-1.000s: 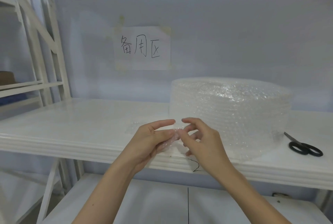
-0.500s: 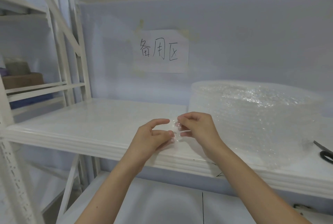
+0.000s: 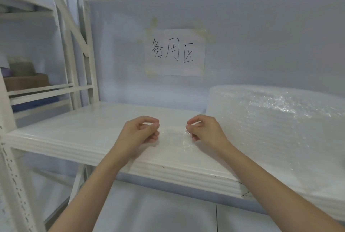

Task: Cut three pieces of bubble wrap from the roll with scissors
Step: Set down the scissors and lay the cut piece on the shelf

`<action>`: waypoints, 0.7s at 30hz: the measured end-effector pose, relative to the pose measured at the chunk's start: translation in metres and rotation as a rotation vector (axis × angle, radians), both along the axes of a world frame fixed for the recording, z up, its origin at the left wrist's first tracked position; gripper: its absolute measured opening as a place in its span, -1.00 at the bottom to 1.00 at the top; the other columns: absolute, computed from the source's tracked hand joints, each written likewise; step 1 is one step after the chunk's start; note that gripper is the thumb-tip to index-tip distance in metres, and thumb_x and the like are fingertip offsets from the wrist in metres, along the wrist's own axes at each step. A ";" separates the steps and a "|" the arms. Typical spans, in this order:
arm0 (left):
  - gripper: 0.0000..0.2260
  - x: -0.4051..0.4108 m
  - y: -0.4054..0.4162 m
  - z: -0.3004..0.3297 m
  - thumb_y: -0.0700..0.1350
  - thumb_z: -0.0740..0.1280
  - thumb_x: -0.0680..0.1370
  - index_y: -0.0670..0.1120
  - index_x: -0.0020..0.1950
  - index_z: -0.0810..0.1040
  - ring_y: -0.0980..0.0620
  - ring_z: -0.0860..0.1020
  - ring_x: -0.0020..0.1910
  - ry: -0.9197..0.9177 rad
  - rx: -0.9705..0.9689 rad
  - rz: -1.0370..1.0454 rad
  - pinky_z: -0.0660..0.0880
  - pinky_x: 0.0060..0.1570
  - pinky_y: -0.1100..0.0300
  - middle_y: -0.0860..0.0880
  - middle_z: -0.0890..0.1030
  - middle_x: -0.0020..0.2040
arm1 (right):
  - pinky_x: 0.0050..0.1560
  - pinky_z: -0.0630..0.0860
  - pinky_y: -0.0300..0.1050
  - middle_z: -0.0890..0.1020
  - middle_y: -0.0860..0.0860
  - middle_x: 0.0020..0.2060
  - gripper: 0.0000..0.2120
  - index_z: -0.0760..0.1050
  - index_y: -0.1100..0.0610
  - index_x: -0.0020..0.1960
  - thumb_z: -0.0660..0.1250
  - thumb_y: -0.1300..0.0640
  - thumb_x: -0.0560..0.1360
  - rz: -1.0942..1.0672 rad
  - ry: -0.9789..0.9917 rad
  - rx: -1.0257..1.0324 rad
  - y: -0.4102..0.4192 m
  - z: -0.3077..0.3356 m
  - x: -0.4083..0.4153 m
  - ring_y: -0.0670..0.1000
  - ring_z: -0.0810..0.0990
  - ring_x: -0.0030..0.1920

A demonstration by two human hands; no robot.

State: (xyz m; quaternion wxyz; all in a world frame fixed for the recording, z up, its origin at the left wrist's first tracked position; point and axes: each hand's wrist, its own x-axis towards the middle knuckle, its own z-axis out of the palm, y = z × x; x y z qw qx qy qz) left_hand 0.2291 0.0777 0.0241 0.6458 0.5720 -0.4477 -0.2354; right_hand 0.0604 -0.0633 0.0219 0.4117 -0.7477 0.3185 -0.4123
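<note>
My two hands, close together half a second ago, are now spread apart, stretching the loose end of the bubble wrap flat across the white shelf. My view has swung left, so the scissors have left the frame. I judge this is measuring out a first piece before any cutting. My left hand has its grip closed, thumb and forefinger pinched on the sheet's left edge. My right hand pinches the sheet the same way, nearer the roll. The roll stands on the shelf, just right of my right hand.
</note>
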 end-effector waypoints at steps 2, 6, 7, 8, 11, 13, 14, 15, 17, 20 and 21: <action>-0.88 0.013 -0.009 0.004 -0.23 0.36 0.57 -0.22 0.05 0.64 0.02 0.61 -0.35 0.009 -0.032 0.027 0.62 -0.23 0.24 -0.17 0.64 -0.27 | -0.37 0.50 -0.16 0.61 0.06 -0.44 -0.95 0.59 0.18 -0.09 0.41 0.25 0.45 -0.033 0.015 0.013 -0.005 -0.003 0.002 0.05 0.52 -0.46; -0.83 0.033 -0.026 -0.002 -0.17 0.35 0.58 -0.25 0.09 0.62 0.02 0.58 -0.35 0.100 -0.029 0.088 0.59 -0.28 0.24 -0.14 0.63 -0.26 | -0.37 0.47 -0.15 0.64 0.16 -0.33 -0.89 0.55 0.18 -0.01 0.39 0.25 0.46 -0.055 0.064 0.006 -0.014 -0.006 0.000 0.03 0.52 -0.44; -0.83 0.037 -0.029 -0.005 -0.17 0.34 0.59 -0.24 0.09 0.63 0.02 0.58 -0.36 0.114 -0.007 0.084 0.59 -0.29 0.25 -0.14 0.63 -0.26 | -0.36 0.47 -0.14 0.64 0.18 -0.32 -0.89 0.54 0.17 -0.01 0.39 0.24 0.47 -0.043 0.101 -0.019 -0.015 -0.008 0.000 0.01 0.52 -0.45; -0.84 0.040 -0.031 -0.007 -0.18 0.33 0.59 -0.23 0.09 0.62 0.03 0.58 -0.39 0.124 0.014 0.065 0.58 -0.32 0.25 -0.15 0.63 -0.26 | -0.35 0.47 -0.15 0.65 0.19 -0.30 -0.89 0.52 0.15 -0.01 0.38 0.23 0.47 -0.034 0.141 -0.046 -0.015 -0.009 0.001 0.00 0.51 -0.46; -0.85 0.042 -0.034 -0.010 -0.20 0.29 0.60 -0.22 0.07 0.62 0.04 0.57 -0.45 0.152 0.050 0.007 0.55 -0.39 0.29 -0.19 0.62 -0.24 | -0.41 0.43 -0.19 0.63 0.20 -0.30 -0.91 0.49 0.14 -0.01 0.36 0.22 0.49 -0.048 0.176 -0.078 -0.019 -0.012 0.005 -0.01 0.48 -0.48; -0.84 0.043 -0.035 -0.011 -0.22 0.26 0.61 -0.23 0.05 0.62 0.02 0.56 -0.44 0.162 0.046 0.003 0.55 -0.40 0.28 -0.20 0.61 -0.25 | -0.44 0.41 -0.21 0.62 0.16 -0.33 -0.92 0.48 0.14 -0.05 0.36 0.21 0.49 -0.070 0.166 -0.087 -0.022 -0.014 0.006 -0.02 0.47 -0.49; -0.84 0.043 -0.035 -0.011 -0.24 0.24 0.61 -0.23 0.04 0.62 0.02 0.55 -0.43 0.165 0.043 0.005 0.54 -0.40 0.28 -0.20 0.60 -0.25 | -0.43 0.41 -0.21 0.62 0.14 -0.33 -0.92 0.47 0.13 -0.06 0.37 0.20 0.49 -0.077 0.176 -0.100 -0.023 -0.015 0.007 -0.02 0.47 -0.49; -0.83 0.043 -0.035 -0.011 -0.25 0.23 0.61 -0.23 0.04 0.62 0.01 0.55 -0.43 0.164 0.041 0.010 0.53 -0.40 0.28 -0.20 0.60 -0.25 | -0.42 0.41 -0.20 0.62 0.12 -0.33 -0.92 0.47 0.13 -0.08 0.38 0.18 0.48 -0.084 0.195 -0.117 -0.024 -0.017 0.008 -0.01 0.48 -0.46; -0.82 0.042 -0.035 -0.011 -0.26 0.21 0.61 -0.25 0.04 0.61 0.01 0.54 -0.43 0.153 0.041 0.016 0.52 -0.41 0.28 -0.21 0.59 -0.26 | -0.38 0.39 -0.20 0.60 0.07 -0.22 -0.89 0.47 0.11 -0.10 0.39 0.14 0.47 -0.119 0.270 -0.190 -0.024 -0.019 0.009 0.00 0.50 -0.33; -0.81 0.040 -0.034 -0.012 -0.27 0.21 0.61 -0.27 0.03 0.61 0.00 0.52 -0.44 0.151 0.040 0.023 0.51 -0.44 0.30 -0.21 0.59 -0.27 | -0.22 0.36 -0.23 0.43 0.01 -0.04 -0.88 0.46 0.14 -0.08 0.36 0.10 0.50 -0.137 0.420 -0.367 -0.021 -0.020 0.009 0.01 0.45 -0.12; -0.81 0.039 -0.034 -0.012 -0.28 0.21 0.61 -0.27 0.03 0.61 0.00 0.52 -0.43 0.152 0.039 0.023 0.51 -0.45 0.30 -0.22 0.59 -0.27 | -0.17 0.38 -0.20 0.40 0.00 -0.03 -0.87 0.47 0.16 -0.08 0.34 0.10 0.52 -0.121 0.440 -0.403 -0.019 -0.020 0.009 0.03 0.45 -0.09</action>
